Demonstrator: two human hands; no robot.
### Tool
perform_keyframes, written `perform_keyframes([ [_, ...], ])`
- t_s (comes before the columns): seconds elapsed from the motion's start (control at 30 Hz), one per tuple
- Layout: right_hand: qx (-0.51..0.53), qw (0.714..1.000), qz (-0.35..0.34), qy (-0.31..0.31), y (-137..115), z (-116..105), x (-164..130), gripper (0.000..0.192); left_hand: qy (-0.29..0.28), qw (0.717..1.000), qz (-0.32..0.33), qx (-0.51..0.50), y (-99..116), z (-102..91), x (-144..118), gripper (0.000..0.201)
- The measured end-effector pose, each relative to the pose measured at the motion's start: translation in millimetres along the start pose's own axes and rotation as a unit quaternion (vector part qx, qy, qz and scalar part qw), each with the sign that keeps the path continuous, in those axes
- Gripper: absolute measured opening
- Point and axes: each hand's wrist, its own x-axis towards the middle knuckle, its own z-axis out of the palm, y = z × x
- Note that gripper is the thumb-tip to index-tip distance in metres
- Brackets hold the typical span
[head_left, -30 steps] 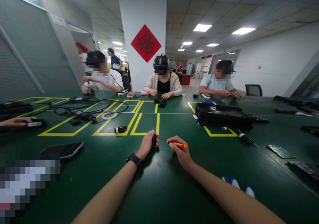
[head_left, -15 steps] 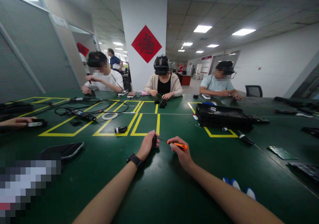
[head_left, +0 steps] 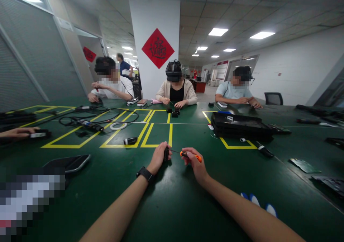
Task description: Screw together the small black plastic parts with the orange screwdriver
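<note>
Low over the green table, my left hand grips a small black part on its edge; the fingers hide much of it, so its kind is unclear. My right hand is closed around the orange-and-black handle of a screwdriver. The thin shaft points left and its tip meets, or nearly meets, the side of the black part. A dark watch is strapped on my left wrist.
Left of my hands lie a black-and-white cylinder, a white ring, tangled black cables and a dark flat device. A black case and a green circuit board lie right. Several people sit around the table.
The screwdriver's handle has turned slightly in my right fingers, which have shifted a little on it. My left hand keeps the black part in nearly the same place.
</note>
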Motion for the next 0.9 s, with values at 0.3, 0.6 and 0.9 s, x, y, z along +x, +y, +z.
perform_keyframes([
  [0.3,0.019,1.0,0.008,-0.002,6.3,-4.5,4.3,0.013,-0.024,0.999,0.012,0.029,1.6,5.2,-3.6,0.04],
  [0.6,0.067,0.996,0.059,0.025,12.1,-5.5,5.9,0.018,-0.031,0.999,0.011,0.034,1.2,4.3,-2.2,0.038],
  [0.9,0.076,0.995,0.036,0.057,11.2,-4.3,8.1,0.029,-0.033,0.999,0.015,0.029,0.2,3.5,-1.6,0.039],
])
